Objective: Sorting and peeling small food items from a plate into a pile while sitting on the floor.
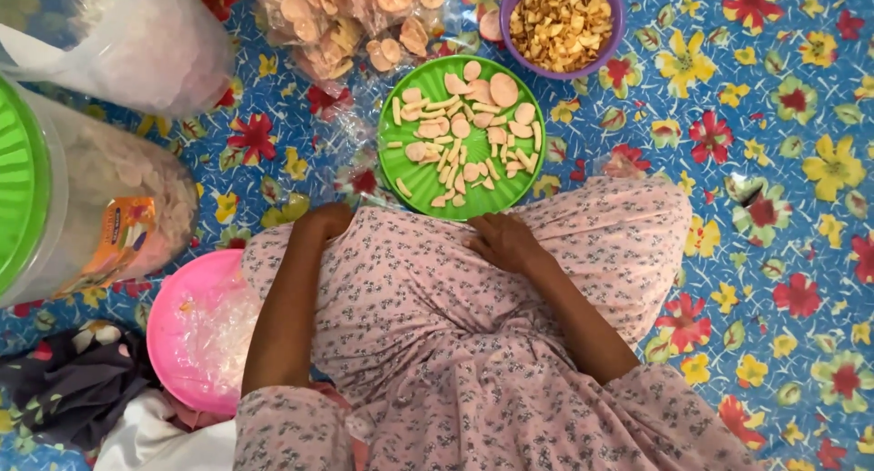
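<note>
Floral mat [774,116]; left hand [323,223] fingers hidden, right hand [503,242] flat.

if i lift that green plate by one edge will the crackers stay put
Probably not. The green plate looks shallow with a low rim, and the cracker pieces lie loose, so tilting likely slides them off. It seems thin plastic, so probably light and slightly bendy.

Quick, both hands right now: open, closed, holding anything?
Left hand: on the lap, fingers hidden; cannot tell.
Right hand: open, flat on the pink dress, holding nothing.
</note>
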